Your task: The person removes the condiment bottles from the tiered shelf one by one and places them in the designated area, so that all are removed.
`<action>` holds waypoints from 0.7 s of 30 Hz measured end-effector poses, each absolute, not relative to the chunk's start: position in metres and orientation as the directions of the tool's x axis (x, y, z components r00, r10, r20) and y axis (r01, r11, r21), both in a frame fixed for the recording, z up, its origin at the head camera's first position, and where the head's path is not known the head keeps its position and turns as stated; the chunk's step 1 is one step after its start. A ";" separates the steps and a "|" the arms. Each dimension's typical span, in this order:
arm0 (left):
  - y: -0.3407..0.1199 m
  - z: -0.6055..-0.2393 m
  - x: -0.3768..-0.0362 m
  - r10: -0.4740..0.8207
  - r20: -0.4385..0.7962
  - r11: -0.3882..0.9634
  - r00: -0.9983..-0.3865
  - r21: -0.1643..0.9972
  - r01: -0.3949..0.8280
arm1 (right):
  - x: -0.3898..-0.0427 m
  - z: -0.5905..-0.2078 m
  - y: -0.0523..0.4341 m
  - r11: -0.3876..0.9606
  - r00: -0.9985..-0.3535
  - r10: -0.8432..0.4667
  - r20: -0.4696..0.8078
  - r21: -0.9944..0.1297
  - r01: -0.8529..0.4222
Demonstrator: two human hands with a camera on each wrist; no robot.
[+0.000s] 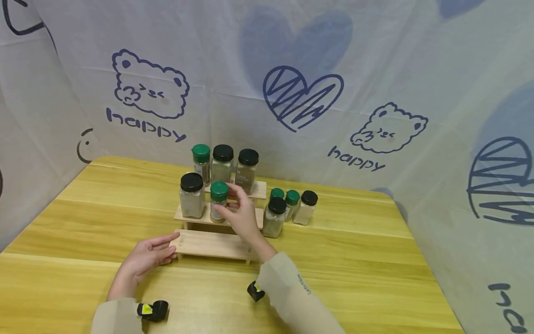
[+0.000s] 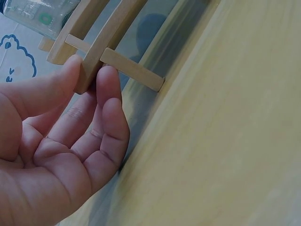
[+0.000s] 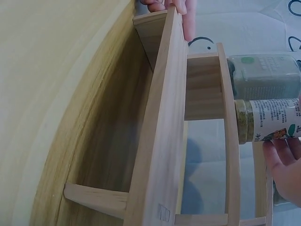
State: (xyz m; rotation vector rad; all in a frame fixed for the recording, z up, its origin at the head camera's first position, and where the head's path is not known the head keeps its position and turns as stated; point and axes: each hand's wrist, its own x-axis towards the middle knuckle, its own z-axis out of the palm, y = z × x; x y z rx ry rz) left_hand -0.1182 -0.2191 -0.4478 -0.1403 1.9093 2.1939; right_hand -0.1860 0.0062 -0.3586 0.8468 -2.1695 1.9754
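Observation:
A three-step wooden spice rack (image 1: pixel 217 244) stands on the table. My left hand (image 1: pixel 146 255) pinches the left end of its lowest step, thumb on one side and fingertips (image 2: pixel 109 80) on the other. My right hand (image 1: pixel 243 217) holds a small green-capped spice jar (image 1: pixel 219 192) at the middle step. In the right wrist view the labelled jar (image 3: pixel 270 120) has its base right at the step's board, and my right fingers (image 3: pixel 277 153) curl against its side. A black-capped jar (image 1: pixel 192 197) stands just left of it on the same step.
On the top step stand a green-capped jar (image 1: pixel 201 162) and two black-capped jars (image 1: pixel 223 164). Right of the rack, several more jars cluster on the table, including a black-capped one (image 1: pixel 274 220) close to the rack's end. A printed cloth (image 1: pixel 233 60) hangs behind the table.

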 end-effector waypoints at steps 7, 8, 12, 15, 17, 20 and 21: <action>-0.218 -0.448 -0.119 0.107 -0.223 -0.127 -0.969 0.964 -0.236 | -0.186 -0.359 0.006 0.018 -0.854 -0.306 0.420 -0.895 -0.446; -0.219 -0.448 -0.119 0.108 -0.224 -0.127 -0.969 0.963 -0.236 | -0.186 -0.359 0.006 0.018 -0.856 -0.300 0.422 -0.894 -0.447; -0.218 -0.449 -0.119 0.109 -0.220 -0.128 -0.969 0.964 -0.234 | -0.187 -0.361 0.008 0.010 -0.862 -0.269 0.430 -0.894 -0.448; -0.218 -0.448 -0.119 0.111 -0.219 -0.134 -0.969 0.963 -0.233 | -0.188 -0.362 0.010 0.006 -0.866 -0.248 0.434 -0.893 -0.450; -0.218 -0.448 -0.119 0.112 -0.218 -0.135 -0.970 0.963 -0.232 | -0.188 -0.362 0.012 0.006 -0.870 -0.235 0.434 -0.894 -0.448; -0.218 -0.448 -0.118 0.112 -0.215 -0.133 -0.970 0.964 -0.229 | -0.187 -0.362 0.015 0.014 -0.874 -0.215 0.435 -0.894 -0.448; -0.218 -0.447 -0.118 0.111 -0.215 -0.132 -0.970 0.965 -0.229 | -0.186 -0.362 0.016 0.016 -0.876 -0.209 0.435 -0.894 -0.448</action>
